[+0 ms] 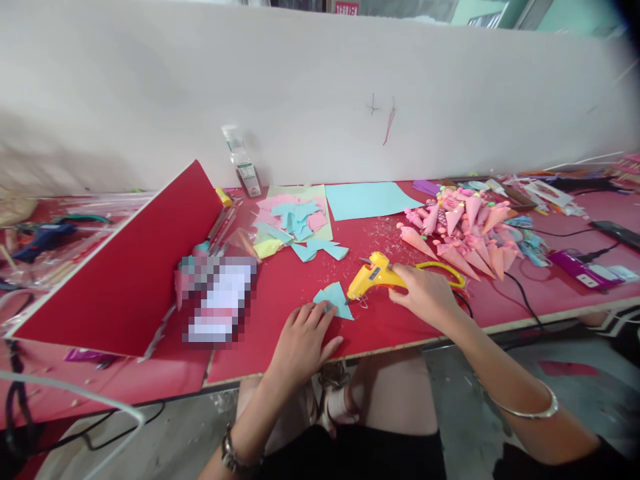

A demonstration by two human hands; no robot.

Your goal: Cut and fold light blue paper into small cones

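My left hand (304, 339) rests flat on the red table (280, 287), its fingertips pressing the edge of a small light-blue paper piece (336, 298). My right hand (423, 291) grips the handle of a yellow glue gun (373, 273), whose nozzle points left toward that paper piece. A black cord (525, 300) runs off the table's front edge on the right.
A pile of pink paper cones (460, 230) lies to the right. Blue and pink paper scraps (295, 223) and a light-blue sheet (370, 199) lie behind. A slanted red board (130, 267) stands at left, a purple device (583, 270) at far right, a white wall behind.
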